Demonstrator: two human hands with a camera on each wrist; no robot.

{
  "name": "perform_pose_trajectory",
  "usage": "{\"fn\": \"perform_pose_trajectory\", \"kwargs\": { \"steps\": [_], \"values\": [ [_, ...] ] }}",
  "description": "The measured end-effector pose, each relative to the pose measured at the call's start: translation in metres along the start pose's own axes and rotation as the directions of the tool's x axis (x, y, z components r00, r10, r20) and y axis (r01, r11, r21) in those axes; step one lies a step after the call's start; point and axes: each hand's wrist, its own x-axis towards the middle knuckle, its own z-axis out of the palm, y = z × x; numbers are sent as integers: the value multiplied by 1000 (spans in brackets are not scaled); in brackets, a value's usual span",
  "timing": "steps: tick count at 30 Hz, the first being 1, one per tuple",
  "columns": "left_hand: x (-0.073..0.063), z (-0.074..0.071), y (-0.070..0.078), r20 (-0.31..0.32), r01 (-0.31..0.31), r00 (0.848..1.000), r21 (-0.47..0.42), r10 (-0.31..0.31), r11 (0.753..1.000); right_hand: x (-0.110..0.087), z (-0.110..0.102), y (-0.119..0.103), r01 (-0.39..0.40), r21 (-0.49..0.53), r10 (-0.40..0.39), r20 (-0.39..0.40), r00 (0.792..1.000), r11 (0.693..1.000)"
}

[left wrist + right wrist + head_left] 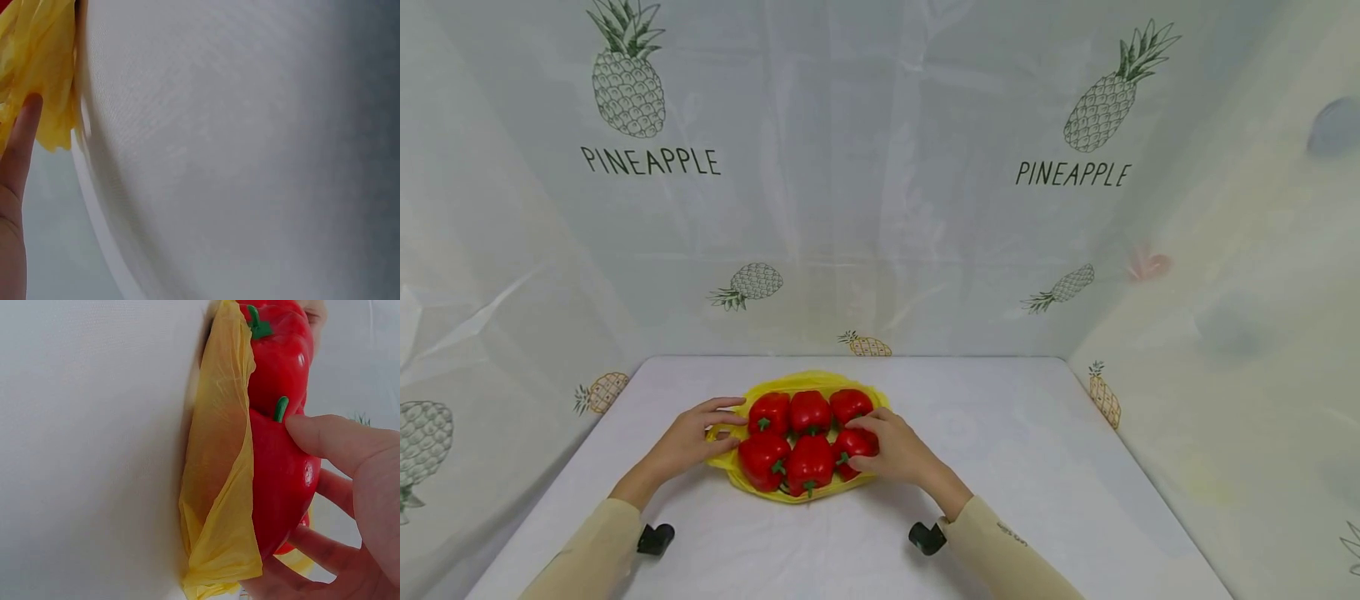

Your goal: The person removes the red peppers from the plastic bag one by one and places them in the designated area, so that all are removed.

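Several glossy red bell peppers [810,457] with green stems sit in two rows on a spread yellow plastic bag [811,382]. My left hand [683,440] is at the bag's left edge with its fingers spread; the left wrist view shows one straight finger against the crumpled yellow plastic [55,87]. At the right end, my right hand [897,447] holds the front-row pepper [284,478], thumb near its stem and the other fingers around its far side. The bag's edge [219,437] stands up along the peppers' near side in the right wrist view.
The bag lies on a white-covered table [1000,450]. Behind it and at both sides hangs a pale sheet [880,208] printed with pineapples. A small black device [657,539] is at the left cuff, and a black device [927,538] is at the right cuff.
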Motion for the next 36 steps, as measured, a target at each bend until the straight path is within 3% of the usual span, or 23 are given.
{"fn": "perform_pose_trajectory", "kwargs": {
  "steps": [21, 26, 36],
  "values": [
    [0, 0, 2, -28, -34, 999, 11, 35, 999, -3, 1, -2, -6, 12, 6, -19, 1000, 1000],
    [0, 2, 2, -40, -78, 996, 44, 80, 996, -4, -5, -3, -6, 10, 6, -7, 1000, 1000],
    [0, 1, 5, -41, -60, 997, 31, 61, 998, -5, -22, 1, 59, 61, -60, 12, 998, 996]
  ]
}}
